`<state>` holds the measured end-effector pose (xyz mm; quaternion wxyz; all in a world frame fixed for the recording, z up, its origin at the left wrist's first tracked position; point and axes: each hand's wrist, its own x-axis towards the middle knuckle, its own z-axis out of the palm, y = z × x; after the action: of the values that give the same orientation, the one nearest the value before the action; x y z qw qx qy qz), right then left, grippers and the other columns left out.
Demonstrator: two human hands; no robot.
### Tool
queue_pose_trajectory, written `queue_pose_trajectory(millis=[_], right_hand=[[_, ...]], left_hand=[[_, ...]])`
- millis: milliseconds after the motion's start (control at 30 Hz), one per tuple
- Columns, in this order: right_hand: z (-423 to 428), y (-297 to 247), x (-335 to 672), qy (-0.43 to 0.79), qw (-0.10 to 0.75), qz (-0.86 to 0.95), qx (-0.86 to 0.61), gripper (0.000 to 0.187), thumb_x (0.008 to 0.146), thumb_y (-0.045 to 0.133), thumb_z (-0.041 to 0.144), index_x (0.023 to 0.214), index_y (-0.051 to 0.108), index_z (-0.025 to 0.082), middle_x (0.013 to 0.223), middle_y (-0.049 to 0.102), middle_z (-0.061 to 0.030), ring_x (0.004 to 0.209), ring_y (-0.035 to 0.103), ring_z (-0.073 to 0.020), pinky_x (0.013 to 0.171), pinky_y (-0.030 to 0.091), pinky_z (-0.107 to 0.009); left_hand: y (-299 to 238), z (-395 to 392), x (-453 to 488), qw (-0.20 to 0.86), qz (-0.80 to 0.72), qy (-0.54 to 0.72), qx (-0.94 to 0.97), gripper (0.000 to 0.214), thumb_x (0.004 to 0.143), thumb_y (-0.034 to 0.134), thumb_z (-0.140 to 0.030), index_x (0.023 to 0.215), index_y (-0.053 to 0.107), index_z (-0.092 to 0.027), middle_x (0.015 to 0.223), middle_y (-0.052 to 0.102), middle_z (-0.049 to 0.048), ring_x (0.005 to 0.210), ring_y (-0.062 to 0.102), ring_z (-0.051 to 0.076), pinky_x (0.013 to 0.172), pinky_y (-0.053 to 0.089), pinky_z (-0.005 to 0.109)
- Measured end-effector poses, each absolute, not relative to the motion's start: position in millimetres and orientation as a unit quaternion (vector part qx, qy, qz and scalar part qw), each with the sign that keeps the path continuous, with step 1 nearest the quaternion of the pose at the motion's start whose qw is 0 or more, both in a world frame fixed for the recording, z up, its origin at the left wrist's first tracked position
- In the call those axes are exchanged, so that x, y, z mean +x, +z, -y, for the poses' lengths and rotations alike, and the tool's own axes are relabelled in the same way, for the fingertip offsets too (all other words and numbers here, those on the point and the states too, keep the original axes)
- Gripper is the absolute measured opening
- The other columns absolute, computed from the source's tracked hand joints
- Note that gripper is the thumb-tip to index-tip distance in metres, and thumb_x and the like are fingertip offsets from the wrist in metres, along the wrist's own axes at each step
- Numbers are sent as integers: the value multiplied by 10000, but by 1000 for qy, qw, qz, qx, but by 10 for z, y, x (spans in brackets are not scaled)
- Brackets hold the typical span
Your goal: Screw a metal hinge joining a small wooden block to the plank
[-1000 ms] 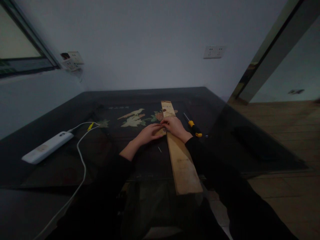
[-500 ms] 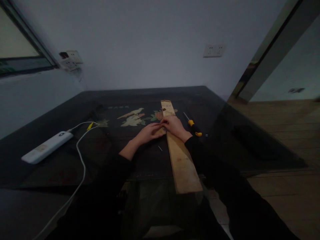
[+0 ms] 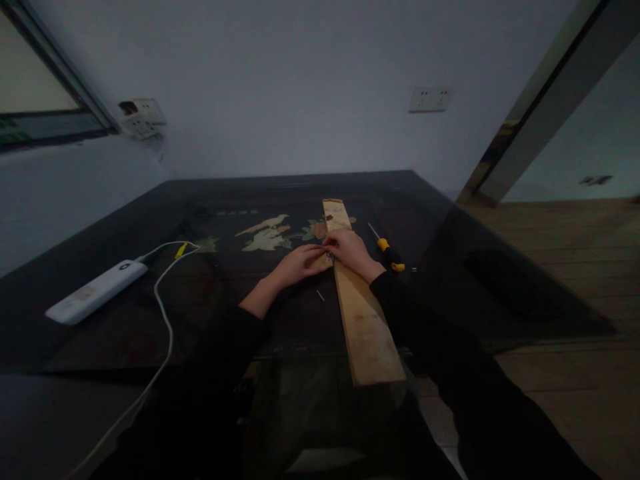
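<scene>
A long wooden plank (image 3: 363, 319) lies lengthwise on the dark glass table (image 3: 150, 320), its near end sticking out over the table's front edge. Both hands meet on the plank's middle. My left hand (image 3: 296, 263) lies at its left edge with fingers pressed together toward a small metal piece. My right hand (image 3: 353, 251) rests on top, fingers curled in a pinch on that small piece, too small to name. A loose screw or nail (image 3: 320, 295) lies on the table just left of the plank.
A yellow-and-black screwdriver (image 3: 386, 249) lies right of the plank. A white power bank (image 3: 96, 291) with a white cable (image 3: 163, 313) sits at the left. Bird and flower inlay (image 3: 265, 235) shows under the glass. Walls stand behind and left; wooden floor is on the right.
Both hands stay together at the same spot on the plank. Only the camera has shifted slightly.
</scene>
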<state>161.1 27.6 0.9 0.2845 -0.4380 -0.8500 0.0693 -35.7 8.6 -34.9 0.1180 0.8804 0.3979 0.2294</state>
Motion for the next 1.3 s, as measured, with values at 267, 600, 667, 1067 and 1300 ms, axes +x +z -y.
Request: queue_pose_trajectory(millis=[267, 600, 667, 1067, 1300], right_hand=[[-285, 10, 1627, 69, 279, 853, -436, 143, 859, 601, 200, 913, 732, 179, 943, 722, -72, 915, 631, -201, 802, 428, -301], [-268, 101, 1696, 78, 314, 840, -436, 215, 885, 587, 274, 1046, 704, 194, 1018, 706, -73, 940, 615, -191, 829, 443, -304], [-227, 172, 1826, 68, 328, 827, -451, 235, 902, 560, 304, 1055, 695, 188, 1041, 695, -79, 969, 602, -199, 861, 441, -316], [187, -196, 2730, -61, 142, 766, -624, 573, 875, 556, 368, 1386, 436, 140, 1218, 543, -193, 1056, 524, -319, 824, 456, -409], [188, -215, 2590, -68, 94, 745, -657, 533, 935, 445, 354, 1422, 388, 144, 1221, 524, -226, 1068, 527, -344, 798, 459, -415]], left_hand=[[-368, -99, -354, 114, -403, 227, 879, 548, 865, 585, -500, 1324, 557, -202, 1371, 545, 118, 1264, 508, 253, 1063, 409, 417], [-355, -90, -354, 116, -391, 224, 885, 555, 886, 545, -519, 1331, 551, -188, 1379, 531, 127, 1269, 503, 248, 1077, 396, 407], [-355, -91, -350, 116, -394, 222, 884, 542, 884, 552, -509, 1328, 553, -200, 1369, 541, 124, 1264, 507, 250, 1073, 397, 419], [-332, -76, -340, 122, -407, 219, 878, 524, 878, 571, -480, 1335, 548, -225, 1363, 546, 103, 1251, 512, 255, 1055, 419, 418], [-307, -58, -325, 118, -412, 212, 878, 519, 885, 563, -478, 1331, 548, -214, 1359, 547, 106, 1245, 514, 248, 1056, 413, 412]])
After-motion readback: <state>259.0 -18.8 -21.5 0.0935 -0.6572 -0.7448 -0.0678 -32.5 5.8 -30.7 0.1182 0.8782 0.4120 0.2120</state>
